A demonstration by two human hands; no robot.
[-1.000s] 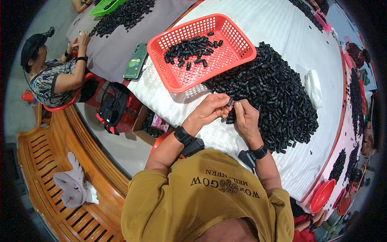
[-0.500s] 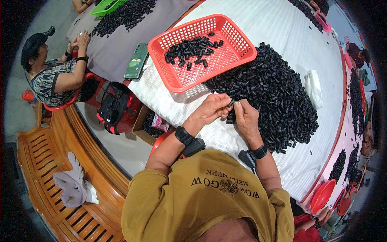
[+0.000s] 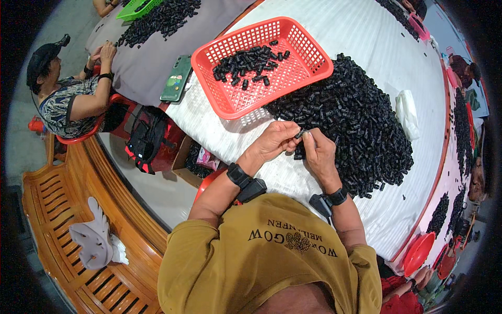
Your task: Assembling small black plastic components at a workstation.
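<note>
My left hand (image 3: 276,141) and my right hand (image 3: 318,153) meet over the white table (image 3: 376,42), fingertips pinched together on one small black cylindrical part (image 3: 299,134). They hover at the near edge of a big heap of the same black parts (image 3: 355,120). Just beyond my left hand stands a red plastic basket (image 3: 308,44) with several black parts lying in its upper half. Both wrists carry black bands with small devices.
A green phone (image 3: 177,78) lies left of the basket on a grey table with more black parts. A seated person (image 3: 68,99) works there. A white cloth (image 3: 407,112) lies right of the heap. Wooden bench (image 3: 68,220) at lower left, red bowl (image 3: 418,254) at lower right.
Both hands stay together at the heap's edge; the fingers shift slightly around the small black part. Nothing else has moved.
</note>
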